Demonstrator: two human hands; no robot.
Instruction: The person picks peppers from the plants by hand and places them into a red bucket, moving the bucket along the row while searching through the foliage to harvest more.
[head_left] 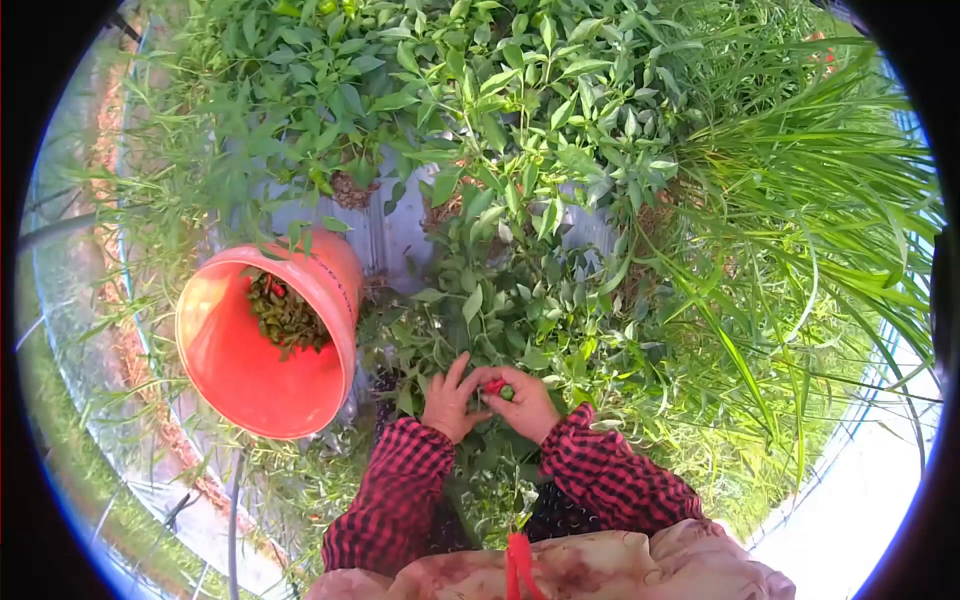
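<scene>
Both hands meet low in the middle, over the leaves of a pepper plant (480, 310). My right hand (528, 408) is curled round a small red and green bunch, likely peppers (499, 388), which shows between its thumb and fingers. Close against it, my left hand (452, 404) has some fingers raised and spread, while its thumb and index finger reach to my right hand; nothing can be made out in it. To the left, an orange-red bucket (225, 335) lies tilted with its mouth toward me, holding dark green leafy pieces and a little red (285, 315).
Leafy pepper plants (540, 90) rise ahead from a bed with silvery plastic sheeting (395, 220). Long grass (830, 190) leans in from the right. A thin grey pole (234, 520) stands at the lower left. Checked sleeves cover my forearms.
</scene>
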